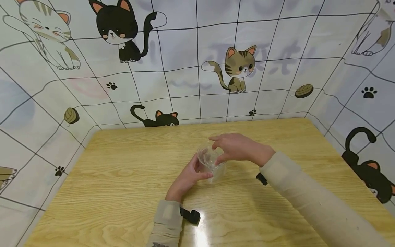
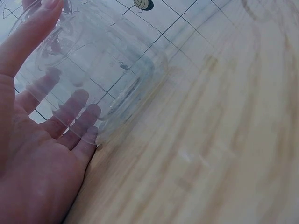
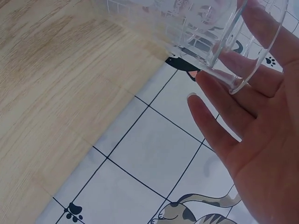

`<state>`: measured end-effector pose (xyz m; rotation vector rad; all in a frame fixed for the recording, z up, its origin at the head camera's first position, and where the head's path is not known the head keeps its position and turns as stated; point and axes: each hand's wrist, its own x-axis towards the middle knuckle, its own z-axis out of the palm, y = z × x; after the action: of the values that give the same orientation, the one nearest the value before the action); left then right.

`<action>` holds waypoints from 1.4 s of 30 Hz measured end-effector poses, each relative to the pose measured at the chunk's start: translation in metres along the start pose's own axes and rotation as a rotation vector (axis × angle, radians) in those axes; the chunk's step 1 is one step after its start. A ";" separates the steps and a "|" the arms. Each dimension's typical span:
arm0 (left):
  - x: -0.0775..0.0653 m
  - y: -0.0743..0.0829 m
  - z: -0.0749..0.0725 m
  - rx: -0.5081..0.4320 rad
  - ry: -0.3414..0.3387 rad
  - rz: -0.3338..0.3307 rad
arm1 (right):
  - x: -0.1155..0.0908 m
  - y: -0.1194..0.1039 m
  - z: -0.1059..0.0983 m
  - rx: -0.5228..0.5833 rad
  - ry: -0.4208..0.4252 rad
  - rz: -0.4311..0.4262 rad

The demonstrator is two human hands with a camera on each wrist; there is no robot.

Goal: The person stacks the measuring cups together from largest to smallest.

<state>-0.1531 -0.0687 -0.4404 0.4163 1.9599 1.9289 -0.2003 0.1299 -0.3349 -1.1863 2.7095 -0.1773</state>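
Observation:
A see-through jar (image 1: 218,175) stands on the wooden table, upright or slightly tilted. My left hand (image 1: 188,175) grips its side, thumb in front; in the left wrist view the fingers show through the clear wall (image 2: 124,79). At the jar's mouth sits a clear, round-rimmed piece (image 1: 206,156); whether it is a lid or a small cup is hard to tell. From above and the right, my right hand (image 1: 237,147) holds this piece by its rim (image 3: 239,86), thumb and fingers around it. In the right wrist view, the thumb is out of sight.
Under both hands lies a wood-grain table (image 1: 129,164). A white cloth backdrop (image 1: 182,82) with black grid lines and cartoon cats rises along its back and sides. Black straps with small devices (image 1: 192,216) sit at the sleeve cuffs.

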 end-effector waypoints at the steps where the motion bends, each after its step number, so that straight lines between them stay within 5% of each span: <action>1: 0.000 0.000 0.000 -0.003 -0.001 -0.002 | 0.000 0.000 0.000 -0.004 -0.008 0.002; 34: 0.000 0.000 -0.001 0.008 -0.019 0.008 | 0.011 -0.008 -0.002 -0.042 -0.116 0.064; 42: 0.005 -0.012 -0.003 -0.012 -0.021 0.012 | 0.012 -0.013 -0.003 -0.042 -0.158 0.104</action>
<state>-0.1588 -0.0697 -0.4524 0.4441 1.9363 1.9352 -0.1995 0.1122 -0.3314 -1.0204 2.6392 -0.0119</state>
